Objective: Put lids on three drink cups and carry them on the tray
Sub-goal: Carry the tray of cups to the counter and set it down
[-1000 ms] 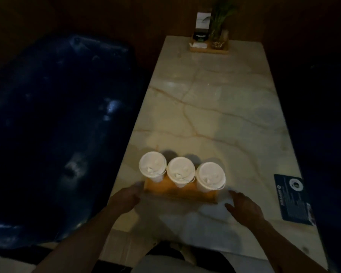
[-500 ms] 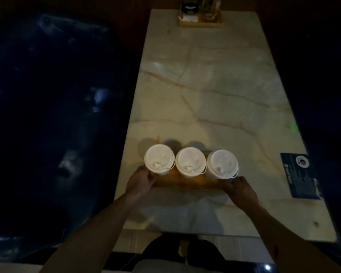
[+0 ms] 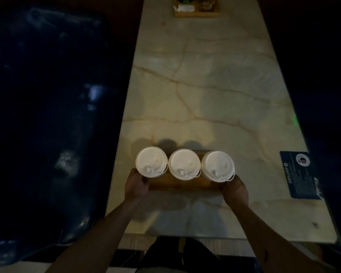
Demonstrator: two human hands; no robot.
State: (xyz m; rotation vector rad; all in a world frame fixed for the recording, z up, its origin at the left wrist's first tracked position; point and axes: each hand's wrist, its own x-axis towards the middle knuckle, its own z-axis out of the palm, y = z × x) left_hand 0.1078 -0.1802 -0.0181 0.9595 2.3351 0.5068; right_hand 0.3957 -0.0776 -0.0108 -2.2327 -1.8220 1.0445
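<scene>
Three white drink cups stand in a row on a narrow wooden tray (image 3: 177,184): the left cup (image 3: 151,161), the middle cup (image 3: 184,163) and the right cup (image 3: 217,166). Each one has a white lid on it. My left hand (image 3: 135,184) grips the tray's left end and my right hand (image 3: 235,189) grips its right end. The tray is over the near part of a pale marble table (image 3: 205,85). Whether it rests on the table or is held just above it I cannot tell.
A dark blue card (image 3: 300,174) lies near the table's right edge. A small wooden holder (image 3: 197,11) with items stands at the far end. A dark blue padded seat (image 3: 47,115) runs along the left of the table. The room is dim.
Both hands moved in from the table surface and closed on the ends of the tray. The view has shifted forward, so the tray looks nearer and more centred.
</scene>
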